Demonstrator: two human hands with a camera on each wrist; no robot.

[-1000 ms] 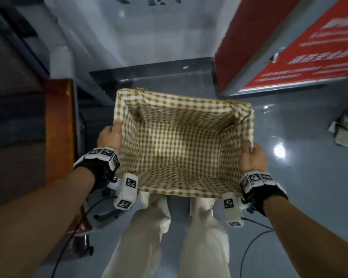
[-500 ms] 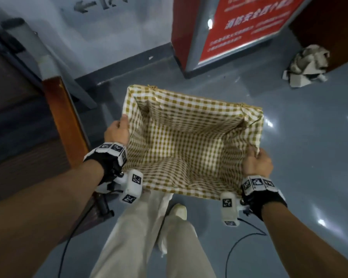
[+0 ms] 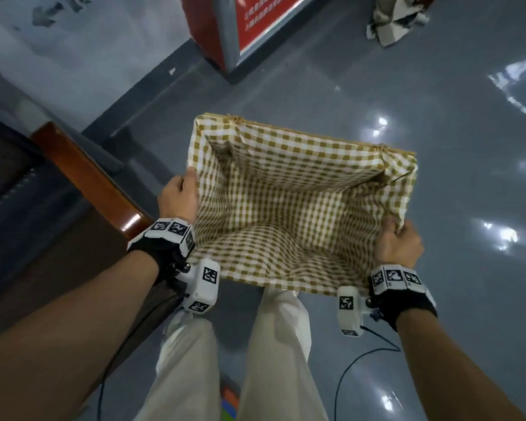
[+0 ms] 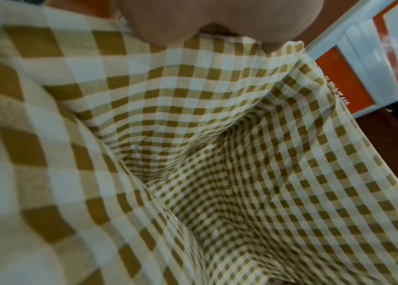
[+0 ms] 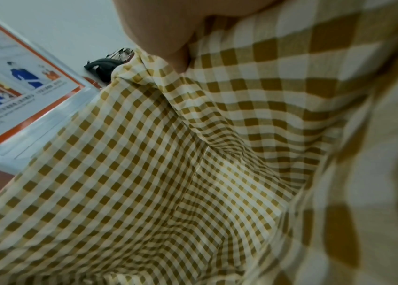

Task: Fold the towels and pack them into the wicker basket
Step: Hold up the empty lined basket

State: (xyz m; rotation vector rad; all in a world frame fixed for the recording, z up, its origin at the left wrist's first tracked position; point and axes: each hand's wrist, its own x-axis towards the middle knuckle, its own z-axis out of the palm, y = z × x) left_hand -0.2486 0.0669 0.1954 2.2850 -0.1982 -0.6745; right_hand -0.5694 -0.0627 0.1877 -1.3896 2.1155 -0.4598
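The wicker basket [image 3: 301,205], lined with tan-and-white gingham, is held up over the grey floor [image 3: 438,147] in front of the legs. Its left rim is gripped by the left hand [image 3: 179,199], its right rim by the right hand [image 3: 400,243]. A red sign [image 3: 264,19] stands far off; its white writing can't be read.
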